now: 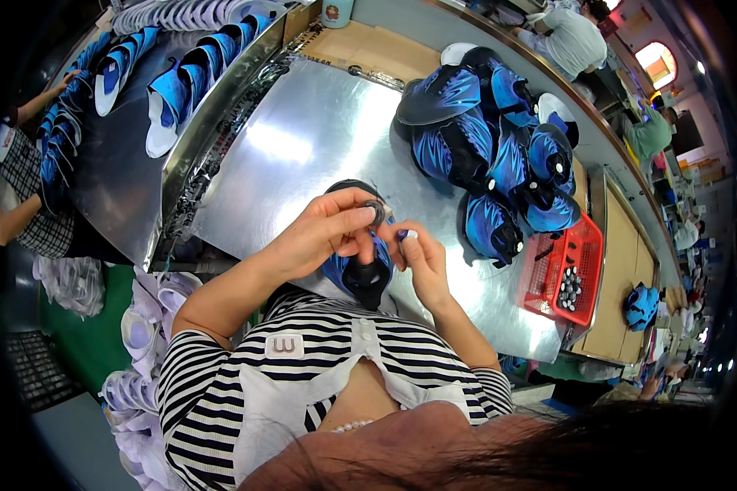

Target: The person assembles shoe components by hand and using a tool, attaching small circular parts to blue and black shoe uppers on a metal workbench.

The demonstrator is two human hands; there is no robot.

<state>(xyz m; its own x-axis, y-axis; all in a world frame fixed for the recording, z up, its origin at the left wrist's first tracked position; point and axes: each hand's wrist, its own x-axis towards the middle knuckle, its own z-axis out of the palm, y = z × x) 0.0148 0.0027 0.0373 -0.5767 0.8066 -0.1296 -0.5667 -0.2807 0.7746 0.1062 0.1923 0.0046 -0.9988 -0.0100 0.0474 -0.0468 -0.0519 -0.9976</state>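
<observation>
My left hand (323, 233) is closed, with thumb and forefinger pinching a small dark round piece (374, 211). Below that hand lies a blue and black shoe upper (367, 277), its dark end toward my body; the hands partly cover it. My left hand's lower fingers reach down to the upper. Close by on the right, my right hand (424, 266) has its fingers drawn together at the upper's edge. Something small, blue and white, shows at its thumb tip; what it grips is hidden.
A pile of blue and black shoe uppers (475, 139) covers the metal table's (246, 188) far right. A red basket (540, 278) holds several small round pieces (570, 288). Rows of uppers (190, 80) stand on the left, where another person's arm (24, 214) reaches in.
</observation>
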